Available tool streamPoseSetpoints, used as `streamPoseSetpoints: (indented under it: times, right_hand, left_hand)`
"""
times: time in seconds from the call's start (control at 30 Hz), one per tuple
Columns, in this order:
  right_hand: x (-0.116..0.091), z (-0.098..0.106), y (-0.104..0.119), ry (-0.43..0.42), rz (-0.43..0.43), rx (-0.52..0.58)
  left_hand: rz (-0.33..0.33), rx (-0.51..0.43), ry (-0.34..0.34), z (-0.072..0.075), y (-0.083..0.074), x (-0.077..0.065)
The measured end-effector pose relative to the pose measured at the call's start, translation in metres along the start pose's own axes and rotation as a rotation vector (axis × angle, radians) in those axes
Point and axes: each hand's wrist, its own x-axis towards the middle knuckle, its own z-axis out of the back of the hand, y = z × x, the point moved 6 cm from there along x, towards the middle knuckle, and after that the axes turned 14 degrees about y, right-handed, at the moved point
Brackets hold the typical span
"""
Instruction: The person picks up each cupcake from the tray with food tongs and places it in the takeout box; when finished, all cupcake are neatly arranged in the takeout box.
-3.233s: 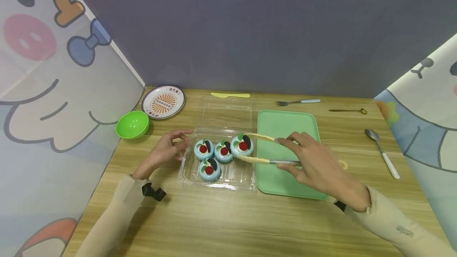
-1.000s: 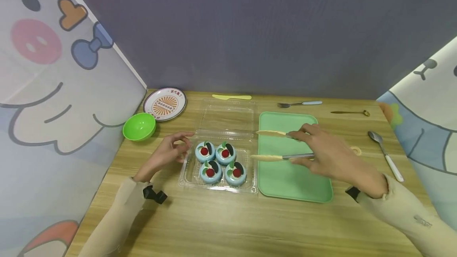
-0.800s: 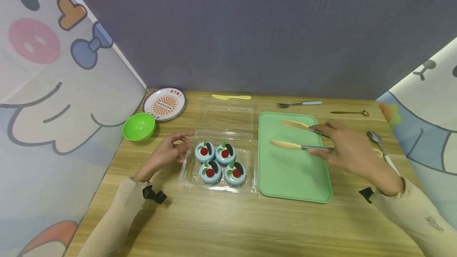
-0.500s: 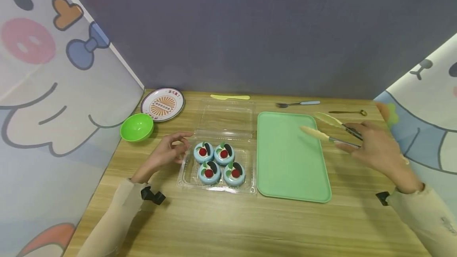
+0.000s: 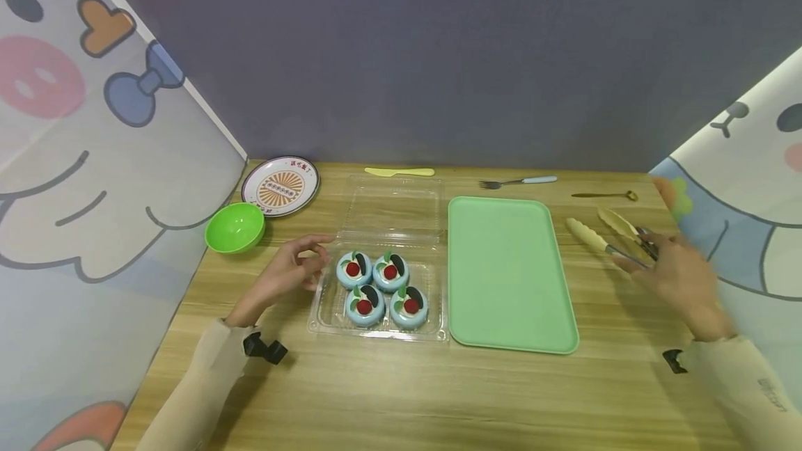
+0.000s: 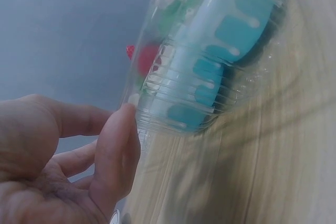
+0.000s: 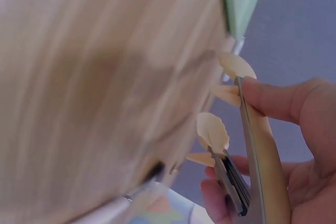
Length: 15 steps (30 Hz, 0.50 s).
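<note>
My left hand [image 5: 291, 271] pinches the left rim of an open clear plastic clamshell box [image 5: 429, 284] between thumb and fingers, seen close in the left wrist view. Inside the box's base sit several light-blue toy cupcakes [image 5: 365, 306], each topped with a red berry, green leaves and a dark biscuit. The hinged lid [image 5: 393, 211] lies back flat behind them. On the right, my right hand [image 5: 679, 284] holds metal tongs with yellow scalloped tips [image 5: 587, 235]. The tongs' arms stand apart with nothing between them, over the table right of the green tray [image 5: 507, 277]; the right wrist view shows them too.
A bright green bowl [image 5: 234, 228] and a patterned white plate [image 5: 280, 186] are at the back left. Along the back lie a yellow knife [image 5: 399, 172], a fork [image 5: 519, 182] and a small gold spoon [image 5: 604, 194]. A dark wall stands behind.
The fourth cupcake, earlier between the tongs, has been set down in the box's front right. My right hand then carried the tongs rightward past the tray. The left hand stays at the rim.
</note>
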Motion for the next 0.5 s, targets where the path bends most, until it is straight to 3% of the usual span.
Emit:
streamPoseSetpoints:
  times: [0.13,0.33,0.5]
  right_hand:
    - [0.001,-0.009,0.001,-0.041,0.017,0.039]
    - [0.0,-0.023,0.001,-0.004,-0.015,0.086]
    - [-0.001,-0.028,0.002,-0.049,0.001,0.073]
  left_hand:
    - [0.003,0.0,-0.001,0.0,0.0,0.0]
    - [0.009,-0.009,0.002,-0.001,0.001,0.0]
    - [0.001,-0.003,0.0,0.001,0.001,0.001]
